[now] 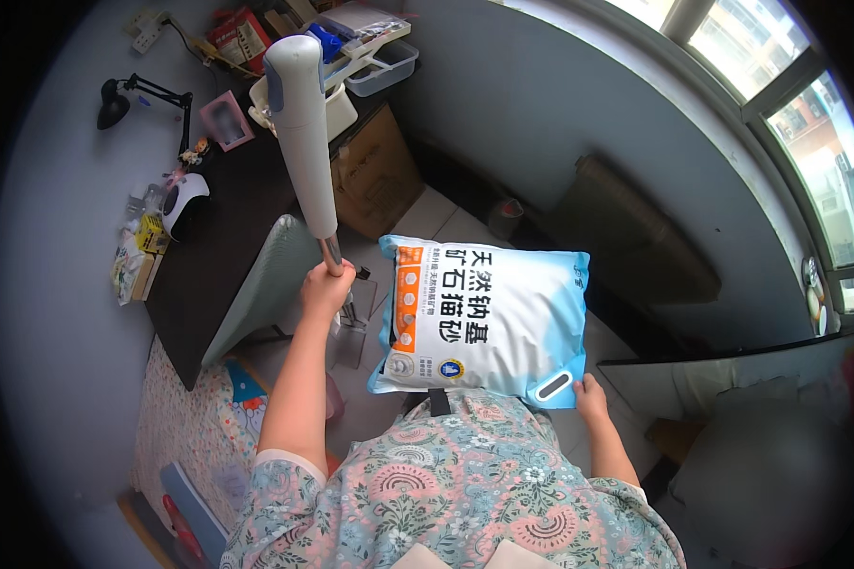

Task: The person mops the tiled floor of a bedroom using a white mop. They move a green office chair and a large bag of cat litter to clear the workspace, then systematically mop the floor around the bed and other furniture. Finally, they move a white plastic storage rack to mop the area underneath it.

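My left hand (pixel 324 289) is closed around the metal tube of a long stick, just below its thick white handle (pixel 304 133). The handle's grey-topped end rises high; the stick's lower end is mostly hidden behind my hand and arm. In front of my body is a plump white and light-blue bag of cat litter (pixel 503 322), lying sideways to my view. My right hand (pixel 591 396) grips its near right corner, beside the oval carry hole. Some of the right fingers are hidden behind the bag.
A dark desk (pixel 232 180) at the left carries a black lamp (pixel 114 106) and a pink picture frame (pixel 228 121). A grey-backed chair (pixel 268 284) stands against it. A cardboard box (pixel 380 175) sits by the desk. Windows (pixel 759 57) are at the upper right, a patterned bed (pixel 190 408) at the left.
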Demonstrator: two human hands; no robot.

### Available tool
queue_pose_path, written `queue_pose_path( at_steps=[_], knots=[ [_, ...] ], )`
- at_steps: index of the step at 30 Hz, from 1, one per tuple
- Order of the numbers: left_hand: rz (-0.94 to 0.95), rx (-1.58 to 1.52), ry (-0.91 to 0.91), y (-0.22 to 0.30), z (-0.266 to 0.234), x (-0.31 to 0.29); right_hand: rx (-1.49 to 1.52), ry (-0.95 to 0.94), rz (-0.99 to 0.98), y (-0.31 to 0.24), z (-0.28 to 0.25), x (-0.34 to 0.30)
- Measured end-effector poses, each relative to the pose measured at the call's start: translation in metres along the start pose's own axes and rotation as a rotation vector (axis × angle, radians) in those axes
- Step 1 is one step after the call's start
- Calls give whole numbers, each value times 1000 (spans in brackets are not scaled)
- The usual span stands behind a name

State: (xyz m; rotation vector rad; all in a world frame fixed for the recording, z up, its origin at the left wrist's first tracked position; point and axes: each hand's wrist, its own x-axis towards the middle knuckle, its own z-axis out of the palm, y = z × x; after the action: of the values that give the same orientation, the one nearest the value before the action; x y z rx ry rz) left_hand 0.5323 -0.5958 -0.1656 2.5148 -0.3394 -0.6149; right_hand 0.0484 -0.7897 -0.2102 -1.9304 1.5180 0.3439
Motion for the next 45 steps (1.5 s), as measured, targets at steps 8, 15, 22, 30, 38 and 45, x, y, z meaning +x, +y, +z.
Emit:
queue_pose_path(
  at_steps=[8, 15, 22, 30, 38, 45],
  knots=[
    [212, -162, 258, -25, -34, 25, -52, 60, 140, -1, -2, -23],
    [481, -201, 460, -37, -115, 20, -344, -48, 299, -31, -6, -28],
    [670, -458, 243, -23, -170, 43, -366, 268, -329, -174, -29, -8],
    [942, -482, -20, 13, -194, 3, 1102, -1076, 315, -437, 112, -4],
    [892, -873, 397, -7, -260, -56, 1431, -862, 430, -516, 173, -4],
    [997, -787, 504, 9, -305, -99, 1786, -825, 351, -519, 194, 52]
  ],
)
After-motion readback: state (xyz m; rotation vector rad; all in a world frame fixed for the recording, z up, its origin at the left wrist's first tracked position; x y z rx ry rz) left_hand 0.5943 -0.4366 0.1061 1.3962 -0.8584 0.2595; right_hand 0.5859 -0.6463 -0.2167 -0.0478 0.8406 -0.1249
